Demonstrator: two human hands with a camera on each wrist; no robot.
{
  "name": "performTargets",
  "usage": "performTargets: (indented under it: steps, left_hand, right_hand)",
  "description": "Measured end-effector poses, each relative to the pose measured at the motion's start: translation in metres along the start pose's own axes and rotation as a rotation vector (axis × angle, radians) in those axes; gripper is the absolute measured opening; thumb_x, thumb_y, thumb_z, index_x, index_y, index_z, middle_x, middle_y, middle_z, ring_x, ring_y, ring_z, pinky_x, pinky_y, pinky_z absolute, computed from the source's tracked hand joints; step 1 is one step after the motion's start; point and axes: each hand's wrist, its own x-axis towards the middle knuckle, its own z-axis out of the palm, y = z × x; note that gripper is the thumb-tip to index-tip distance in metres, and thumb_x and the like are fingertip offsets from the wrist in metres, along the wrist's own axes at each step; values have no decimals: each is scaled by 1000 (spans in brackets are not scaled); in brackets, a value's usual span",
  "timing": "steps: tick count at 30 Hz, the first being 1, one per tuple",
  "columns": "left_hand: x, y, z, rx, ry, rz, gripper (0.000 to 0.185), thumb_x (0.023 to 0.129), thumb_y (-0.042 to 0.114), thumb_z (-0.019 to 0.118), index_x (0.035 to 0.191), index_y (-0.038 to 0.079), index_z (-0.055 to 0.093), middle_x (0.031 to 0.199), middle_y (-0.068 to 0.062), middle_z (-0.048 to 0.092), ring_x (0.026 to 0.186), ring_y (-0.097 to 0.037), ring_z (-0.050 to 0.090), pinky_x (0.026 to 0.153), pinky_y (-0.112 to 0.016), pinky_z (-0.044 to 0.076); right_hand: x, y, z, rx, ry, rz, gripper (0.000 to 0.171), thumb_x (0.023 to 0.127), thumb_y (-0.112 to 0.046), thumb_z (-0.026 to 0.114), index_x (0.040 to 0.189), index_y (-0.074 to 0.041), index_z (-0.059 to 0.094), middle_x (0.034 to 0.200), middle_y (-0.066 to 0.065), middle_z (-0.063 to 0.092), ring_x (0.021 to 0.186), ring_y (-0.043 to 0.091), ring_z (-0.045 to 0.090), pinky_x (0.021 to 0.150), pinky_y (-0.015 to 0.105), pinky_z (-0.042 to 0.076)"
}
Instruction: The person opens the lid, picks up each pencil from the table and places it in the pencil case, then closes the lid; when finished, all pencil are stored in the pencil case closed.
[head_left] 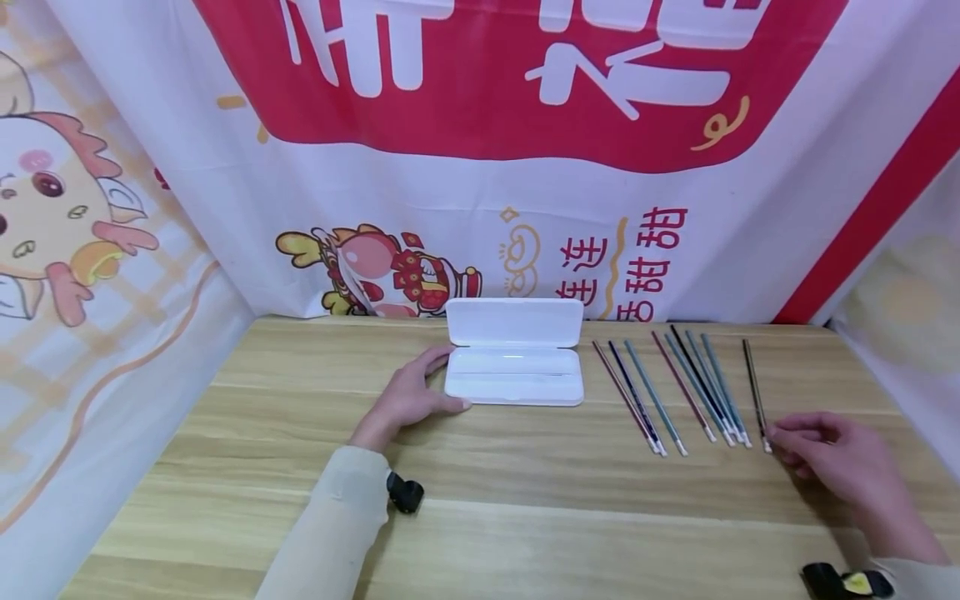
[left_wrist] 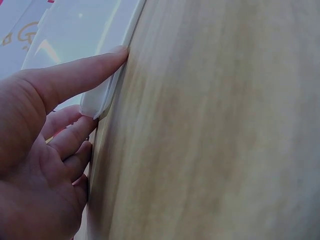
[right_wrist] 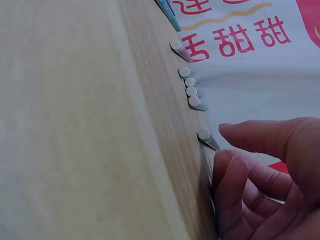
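Note:
A white pencil case (head_left: 514,390) lies with its lid (head_left: 514,323) raised at the back of the table. My left hand (head_left: 411,392) grips its left end, thumb along the front edge and fingers at the back corner. The left wrist view shows the thumb (left_wrist: 80,75) against the white rim. At the right, a dark pencil (head_left: 756,392) lies apart from the others. My right hand (head_left: 840,454) is at its near, white-tipped end. In the right wrist view, thumb and index finger (right_wrist: 230,175) are apart beside that pencil end, other fingers curled.
Several pencils lie in two groups between the case and the right hand: a left group with a blue pencil (head_left: 656,398) and a larger one with a red pencil (head_left: 684,387). A printed cloth (head_left: 420,183) hangs behind the wooden table (head_left: 525,533).

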Motion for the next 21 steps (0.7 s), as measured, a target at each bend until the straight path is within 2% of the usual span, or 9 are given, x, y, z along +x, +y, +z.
performTargets:
  steps: [3, 8, 13, 21]
  left_hand:
    - [0, 0, 0, -2, 1, 1, 93, 82, 20, 95, 161, 26, 48, 170, -6, 48, 165, -31, 31, 135, -60, 22]
    - [0, 0, 1, 1, 2, -4, 93, 82, 20, 96, 161, 27, 48, 170, -5, 48, 165, -31, 30, 135, -60, 21]
    - [0, 0, 0, 6, 1, 0, 92, 82, 20, 95, 161, 27, 49, 170, -5, 48, 165, -32, 30, 135, -61, 20]
    - [0, 0, 1, 9, -5, 4, 92, 83, 22, 95, 161, 27, 48, 170, -5, 48, 166, -32, 29, 135, -61, 21]
  right_hand:
    - [1, 1, 0, 1, 0, 22, 59, 103, -45, 71, 131, 7, 65, 84, -13, 73, 69, 9, 66, 61, 27, 60]
    - [2, -2, 0, -40, 7, 55, 60, 102, -47, 73, 131, 6, 65, 86, -7, 74, 70, 10, 66, 60, 28, 59]
    - [2, -2, 0, -89, -10, 35, 64, 100, -51, 73, 130, 6, 65, 88, -4, 75, 70, 10, 66, 59, 29, 57]
    - [3, -2, 1, -77, -16, 20, 62, 100, -47, 76, 128, 6, 65, 87, -4, 74, 67, 13, 65, 58, 29, 57]
